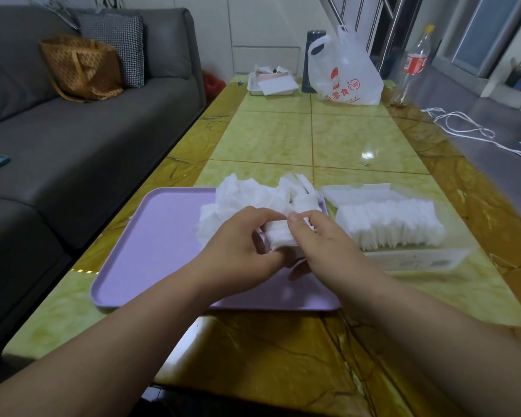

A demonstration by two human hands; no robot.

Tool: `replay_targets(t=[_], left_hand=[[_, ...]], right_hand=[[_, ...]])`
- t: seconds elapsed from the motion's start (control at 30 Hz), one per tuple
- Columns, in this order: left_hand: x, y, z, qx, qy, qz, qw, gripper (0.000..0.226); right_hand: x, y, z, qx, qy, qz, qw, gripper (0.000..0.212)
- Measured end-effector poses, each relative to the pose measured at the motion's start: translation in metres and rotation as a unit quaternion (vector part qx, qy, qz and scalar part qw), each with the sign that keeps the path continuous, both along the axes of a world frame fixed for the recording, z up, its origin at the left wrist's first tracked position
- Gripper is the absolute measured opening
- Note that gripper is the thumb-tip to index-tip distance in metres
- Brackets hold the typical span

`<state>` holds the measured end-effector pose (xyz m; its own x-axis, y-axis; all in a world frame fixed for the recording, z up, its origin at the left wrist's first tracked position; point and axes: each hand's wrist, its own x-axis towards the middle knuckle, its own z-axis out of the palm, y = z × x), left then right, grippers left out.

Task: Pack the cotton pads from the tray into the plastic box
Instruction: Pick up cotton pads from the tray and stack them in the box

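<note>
- Cotton pads [278, 239], a small squared-up stack, sit at the centre of the frame, held between both hands just above the near right part of the tray.
- Left hand [238, 251] grips the stack's left end: its fingers curl over the top and its thumb lies under the near edge.
- Right hand [322, 245] pinches the right end, with the thumb tip on the stack's upper right corner and the other fingers curled behind and below, mostly hidden.
- Lilac tray [151, 251] fills the lower centre-left; its left half is bare.
- Loose heap [247, 195] of more white pads lies across the tray's far right corner, just beyond the fingers.
- Plastic box [418, 261], clear, stands right of the tray, touching or almost touching it; a packed row [388, 224] of pads on edge fills it.
- Its lid [355, 192] stands open along the far side.
- Everything rests on a yellow-green marble table [283, 136].
- At the upper centre, on the table's far end, are a white shopping bag [345, 70] and a plastic bottle [414, 64].
- Grey sofa [88, 130] with a brown tote [82, 67] occupies the upper left.
</note>
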<state>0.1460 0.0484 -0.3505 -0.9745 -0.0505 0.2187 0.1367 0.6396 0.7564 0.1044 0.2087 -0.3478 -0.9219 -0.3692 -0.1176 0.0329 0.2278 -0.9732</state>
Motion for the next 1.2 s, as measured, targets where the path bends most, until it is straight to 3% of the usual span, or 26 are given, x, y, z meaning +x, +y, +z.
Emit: replay_targets(t=[0.2, 0.33, 0.63, 0.73, 0.83, 0.93, 1.03, 1.1, 1.2], left_hand=[[0.004, 0.003, 0.008, 0.095, -0.04, -0.017, 0.995, 0.008], [0.0, 0.011, 0.009, 0.13, -0.038, -0.014, 0.991, 0.011], [-0.014, 0.056, 0.03, 0.243, -0.069, -0.044, 0.967, 0.013], [-0.025, 0.072, 0.035, 0.256, -0.088, -0.048, 0.961, 0.013], [-0.037, 0.089, 0.034, 0.259, -0.093, -0.037, 0.961, 0.01], [-0.053, 0.108, 0.028, 0.186, -0.097, -0.014, 0.978, 0.021], [-0.07, 0.13, 0.026, -0.013, -0.03, -0.053, 0.998, 0.021], [-0.083, 0.147, 0.027, -0.144, 0.008, -0.12, 0.982, 0.02], [-0.106, 0.178, 0.031, -0.269, 0.036, -0.218, 0.938, 0.031]], right_hand=[[0.001, 0.001, 0.008, 0.028, 0.015, -0.015, 0.999, 0.03], [0.004, 0.009, 0.019, 0.016, -0.001, 0.002, 1.0, 0.036], [-0.01, 0.068, 0.044, -0.036, 0.008, 0.012, 0.999, 0.022], [-0.016, 0.08, 0.042, -0.079, -0.029, -0.036, 0.996, 0.02], [-0.022, 0.089, 0.038, -0.058, -0.009, -0.099, 0.993, 0.018], [-0.036, 0.108, 0.04, -0.003, 0.106, -0.231, 0.967, 0.02], [-0.053, 0.137, 0.039, 0.06, 0.178, -0.326, 0.927, 0.022], [-0.062, 0.15, 0.03, 0.057, 0.166, -0.356, 0.918, 0.022], [-0.073, 0.16, 0.02, 0.025, 0.108, -0.391, 0.913, 0.027]])
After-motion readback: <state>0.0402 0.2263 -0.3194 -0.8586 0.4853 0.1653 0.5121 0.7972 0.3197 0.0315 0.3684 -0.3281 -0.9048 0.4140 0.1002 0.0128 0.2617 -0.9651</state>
